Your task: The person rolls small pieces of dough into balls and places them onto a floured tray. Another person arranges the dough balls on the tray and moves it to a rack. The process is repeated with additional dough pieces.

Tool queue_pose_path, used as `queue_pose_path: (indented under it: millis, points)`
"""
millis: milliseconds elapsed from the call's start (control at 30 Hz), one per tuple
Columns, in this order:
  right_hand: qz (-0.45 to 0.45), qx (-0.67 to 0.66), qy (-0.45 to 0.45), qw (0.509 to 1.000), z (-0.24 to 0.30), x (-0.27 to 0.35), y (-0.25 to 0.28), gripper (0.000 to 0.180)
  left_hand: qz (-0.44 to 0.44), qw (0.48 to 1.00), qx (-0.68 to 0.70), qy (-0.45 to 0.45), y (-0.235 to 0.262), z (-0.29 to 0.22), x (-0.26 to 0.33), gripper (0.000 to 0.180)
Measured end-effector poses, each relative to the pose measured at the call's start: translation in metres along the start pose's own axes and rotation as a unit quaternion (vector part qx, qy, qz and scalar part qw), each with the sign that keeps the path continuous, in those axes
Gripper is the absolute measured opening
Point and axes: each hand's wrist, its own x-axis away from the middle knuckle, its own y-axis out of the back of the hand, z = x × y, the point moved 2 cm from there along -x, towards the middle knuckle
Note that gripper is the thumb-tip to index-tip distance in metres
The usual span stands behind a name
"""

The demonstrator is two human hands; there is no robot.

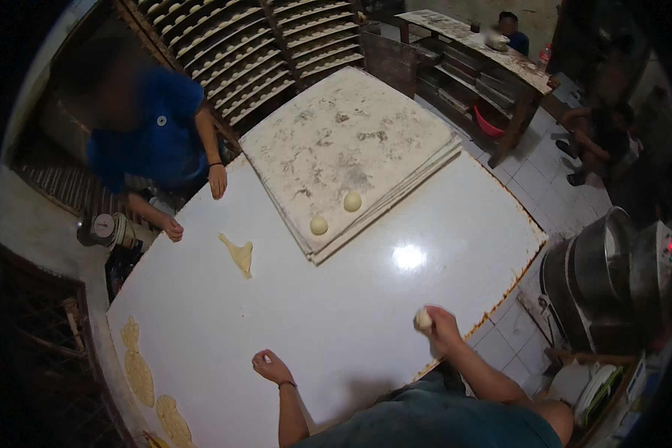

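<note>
A round dough ball is gripped in my right hand, over the white table near its right edge. My left hand is curled closed above the table's near part; a small pale spot shows at its fingers, too small to make out. Ahead of it a flat, irregular scrap of dough lies on the table. Two dough balls, one to the left and another to the right, rest on the near corner of the floury stacked boards.
Flattened dough strips lie along the table's left edge. A co-worker in blue stands at the far left with both hands by the table edge. Racks of dough balls stand behind. Large metal pots are at the right.
</note>
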Motion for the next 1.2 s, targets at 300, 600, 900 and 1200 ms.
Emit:
queue_pose_path:
  millis: [300,600,900,1200]
  points:
    - [0.068,0.367,0.388,0.843,0.247,-0.2,-0.068,0.048,-0.091,0.823,0.439,0.349,0.017,0.001,0.046,0.029]
    - [0.148,0.601,0.541,0.569,0.296,-0.293,-0.12,0.052,0.282,0.881,0.378,0.015,-0.139,-0.311,0.016,0.039]
    - [0.045,0.469,0.491,0.732,0.269,-0.182,-0.054,0.029,0.322,0.849,0.019,-0.418,-0.269,-0.461,0.012,0.05]
    - [0.119,0.407,0.341,0.839,0.147,-0.099,-0.018,0.015,0.251,0.915,0.163,-0.272,-0.106,-0.321,0.045,0.044]
